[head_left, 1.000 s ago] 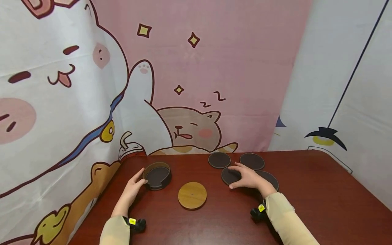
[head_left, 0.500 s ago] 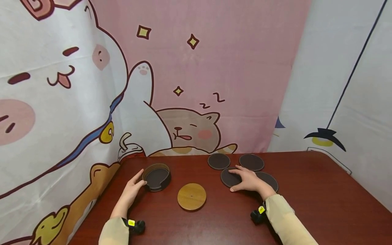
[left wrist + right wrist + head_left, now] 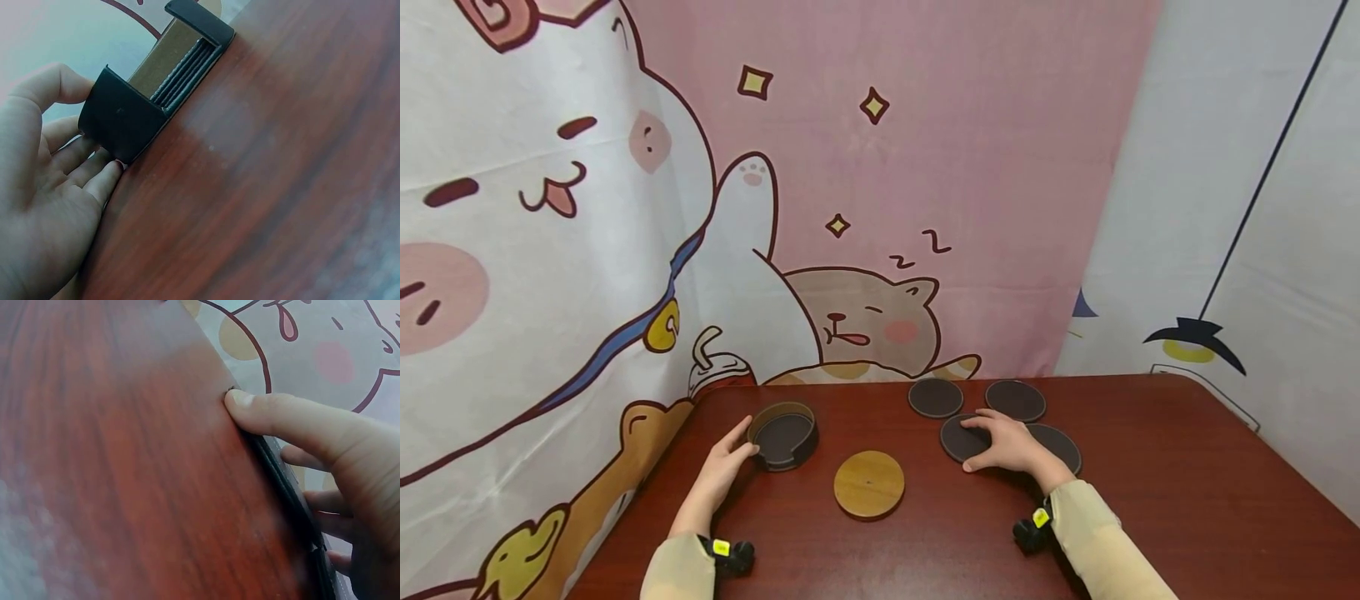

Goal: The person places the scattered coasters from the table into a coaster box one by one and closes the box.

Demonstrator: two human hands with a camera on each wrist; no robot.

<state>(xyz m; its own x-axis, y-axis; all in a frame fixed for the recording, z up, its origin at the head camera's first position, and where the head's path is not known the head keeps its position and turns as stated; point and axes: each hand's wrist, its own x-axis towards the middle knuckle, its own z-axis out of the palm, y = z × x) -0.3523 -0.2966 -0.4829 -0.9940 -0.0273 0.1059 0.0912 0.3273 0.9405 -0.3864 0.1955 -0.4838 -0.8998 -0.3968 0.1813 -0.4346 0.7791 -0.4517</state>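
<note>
At the bottom of the frame I see two beige sleeves, a small black camera at each wrist, over a glossy reddish-brown desk. Just beyond, at lower centre, lies a flat, round, tan wooden disc. Right of centre, the person's right hand has its fingers and thumb partly spread, gripping a round black coaster by its edge; another round black coaster lies partly hidden by that hand. Left of centre, the left hand curves its fingers and thumb around the side of a round black holder; dark layered edges show through its gap. Farther back lie two more round black coasters, before a pink-and-white cartoon cloth.
</note>
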